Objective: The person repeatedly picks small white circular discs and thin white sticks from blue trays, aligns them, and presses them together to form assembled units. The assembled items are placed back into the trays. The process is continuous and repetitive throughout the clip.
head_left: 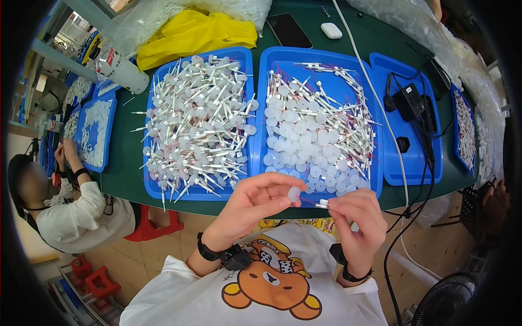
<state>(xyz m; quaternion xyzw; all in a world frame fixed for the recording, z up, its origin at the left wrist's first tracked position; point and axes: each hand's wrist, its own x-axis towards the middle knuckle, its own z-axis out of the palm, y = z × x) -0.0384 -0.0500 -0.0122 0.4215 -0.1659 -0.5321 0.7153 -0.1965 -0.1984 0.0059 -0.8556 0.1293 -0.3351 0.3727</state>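
My left hand [258, 201] pinches a small translucent white disc [293, 194] between thumb and fingers, just off the table's front edge. Beside it, my right hand [360, 214] grips a thin wire lead with a white connector [322, 204]; a reddish wire spans the short gap toward the disc. Right behind my hands stands a blue tray [331, 52] with many loose discs at its front and white-tipped wire leads along its right and back. To its left, another blue tray [247, 57] is heaped with leads that carry discs.
A third blue tray [389, 163] at right holds a black power adapter [410, 102] and cables. At the back lie a yellow bag [196, 33], a phone [290, 31] and a white case [331, 31]. A person [76, 201] works at far left; a fan [446, 299] stands lower right.
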